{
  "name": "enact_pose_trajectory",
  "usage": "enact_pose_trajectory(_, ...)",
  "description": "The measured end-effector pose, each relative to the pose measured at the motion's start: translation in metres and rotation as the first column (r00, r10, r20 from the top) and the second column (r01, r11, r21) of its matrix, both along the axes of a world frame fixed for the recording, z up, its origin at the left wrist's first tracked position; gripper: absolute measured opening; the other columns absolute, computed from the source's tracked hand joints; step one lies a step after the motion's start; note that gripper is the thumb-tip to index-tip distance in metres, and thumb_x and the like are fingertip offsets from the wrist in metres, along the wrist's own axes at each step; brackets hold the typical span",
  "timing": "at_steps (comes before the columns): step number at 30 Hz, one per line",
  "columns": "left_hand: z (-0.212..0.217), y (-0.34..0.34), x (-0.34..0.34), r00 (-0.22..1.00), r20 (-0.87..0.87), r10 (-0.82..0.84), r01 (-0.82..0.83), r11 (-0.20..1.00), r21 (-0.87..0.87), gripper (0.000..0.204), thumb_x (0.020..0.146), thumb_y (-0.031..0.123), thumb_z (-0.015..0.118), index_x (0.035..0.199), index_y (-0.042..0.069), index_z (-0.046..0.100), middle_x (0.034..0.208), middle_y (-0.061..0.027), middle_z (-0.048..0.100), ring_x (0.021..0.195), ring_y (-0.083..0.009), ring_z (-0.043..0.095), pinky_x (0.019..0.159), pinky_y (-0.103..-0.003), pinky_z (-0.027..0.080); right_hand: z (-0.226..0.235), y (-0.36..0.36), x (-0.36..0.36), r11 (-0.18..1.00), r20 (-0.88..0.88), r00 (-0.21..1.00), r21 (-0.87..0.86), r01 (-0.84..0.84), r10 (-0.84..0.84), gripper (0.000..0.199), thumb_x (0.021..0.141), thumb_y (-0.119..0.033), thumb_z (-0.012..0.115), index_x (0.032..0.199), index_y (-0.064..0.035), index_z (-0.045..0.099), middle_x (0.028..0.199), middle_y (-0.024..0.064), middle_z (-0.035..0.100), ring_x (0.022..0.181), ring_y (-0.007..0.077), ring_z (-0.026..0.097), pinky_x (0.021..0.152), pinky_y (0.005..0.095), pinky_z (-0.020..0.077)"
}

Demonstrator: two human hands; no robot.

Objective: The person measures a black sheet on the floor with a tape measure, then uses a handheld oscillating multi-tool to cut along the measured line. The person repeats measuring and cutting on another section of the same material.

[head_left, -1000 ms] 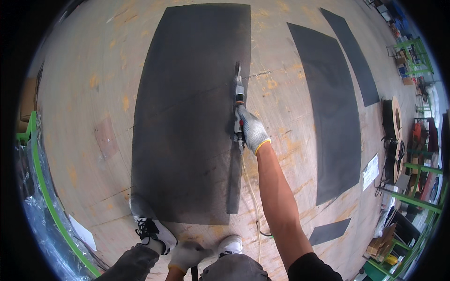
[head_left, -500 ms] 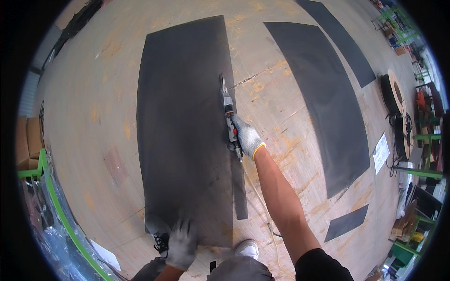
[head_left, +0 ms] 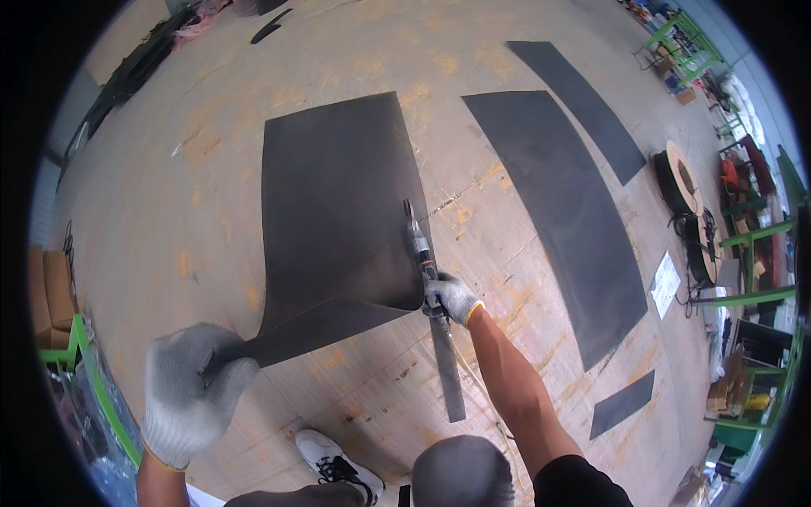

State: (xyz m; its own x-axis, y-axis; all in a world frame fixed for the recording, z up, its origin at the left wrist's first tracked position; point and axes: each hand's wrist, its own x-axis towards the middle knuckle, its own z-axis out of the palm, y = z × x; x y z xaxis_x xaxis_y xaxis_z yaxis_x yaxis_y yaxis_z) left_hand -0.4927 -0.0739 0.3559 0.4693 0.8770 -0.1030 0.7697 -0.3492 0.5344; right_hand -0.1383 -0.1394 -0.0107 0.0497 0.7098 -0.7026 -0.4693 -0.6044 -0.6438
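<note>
A large black sheet [head_left: 338, 186] lies on the floor, its near end lifted and folded back. My gloved left hand [head_left: 198, 389] pinches the sheet's raised near left corner, fingers closed round it. My gloved right hand [head_left: 456, 299] grips handheld power shears [head_left: 421, 243], their slim jaws at the sheet's right edge. From beside the shears a narrow black strip [head_left: 448, 372] runs toward me along the cut side. A pale hose [head_left: 475, 380] trails back beside my right forearm. My right fingers are partly hidden by the tool.
Two long black pieces [head_left: 566, 220] [head_left: 583, 101] and a small one [head_left: 623, 406] lie to the right. Beyond them are a white paper [head_left: 666, 285], round reels [head_left: 680, 182] and green-framed racks [head_left: 752, 296]. Cardboard boxes [head_left: 55, 296] stand left. My shoe [head_left: 334, 460] is near the lower edge.
My left hand has moved left and up, taking hold of the near corner and lifting the sheet's near end. The view has shifted; the shears stay in my right hand at the right edge.
</note>
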Motion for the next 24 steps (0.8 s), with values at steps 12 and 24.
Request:
enact_pose_trajectory(12, 0.028, 0.106, 0.022, 0.992, 0.085, -0.094, 0.096, 0.995, -0.016, 0.015, 0.082, 0.006, 0.078, 0.090, -0.005, 0.071, 0.076, -0.0202, 0.070, 0.065, -0.0312, 0.069, 0.065, -0.038, 0.054, -0.007, 0.015, -0.008, 0.965, 0.271, 0.949, -0.247, -0.090, 0.159, 0.058, 0.080, -0.004, 0.081, 0.132, -0.0084, 0.056, 0.081, 0.0075, 0.066, 0.062, 0.0190, 0.066, 0.052, 0.0351, 0.0551)
enact_pose_trajectory(24, 0.061, 0.189, 0.095, 0.975, -0.222, -0.024, 0.066, 0.981, 0.184, 0.021, 0.081, 0.010, 0.078, 0.092, -0.005, 0.067, 0.077, -0.0252, 0.066, 0.073, -0.0443, 0.068, 0.068, -0.042, 0.053, -0.024, 0.012, -0.010, 0.941, 0.340, 0.908, -0.309, -0.139, 0.246, 0.058, 0.080, -0.023, 0.082, 0.131, -0.0059, 0.061, 0.092, 0.0112, 0.073, 0.076, 0.0232, 0.071, 0.068, 0.0386, 0.0579)
